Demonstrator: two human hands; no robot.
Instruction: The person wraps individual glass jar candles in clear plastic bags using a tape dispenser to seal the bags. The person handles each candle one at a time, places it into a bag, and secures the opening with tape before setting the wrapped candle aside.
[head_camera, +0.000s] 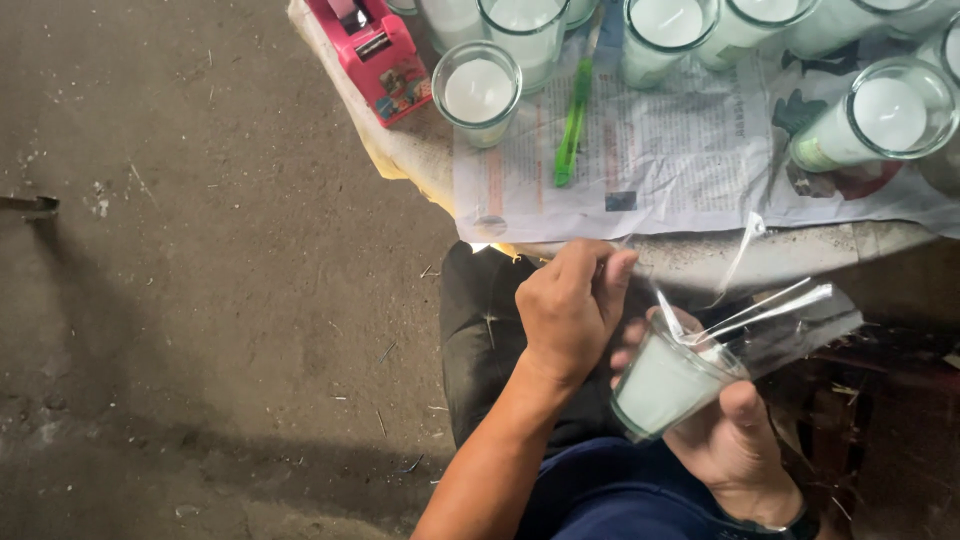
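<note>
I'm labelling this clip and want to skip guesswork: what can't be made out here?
Head view only:
- Left hand: its fingertips curl away, so what they pinch is hidden.
- Right hand: palm hidden behind the glass candle.
- Back-row glasses: cut by the top edge.
- Clear film: its edges blur against the dark background.

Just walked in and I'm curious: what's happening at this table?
A person's right hand holds a glass of white wax in clear plastic wrap, while the left hand pinches the wrap's edge. More wax-filled glasses stand on newspaper, beside a green cutter and pink tape dispenser.
</note>
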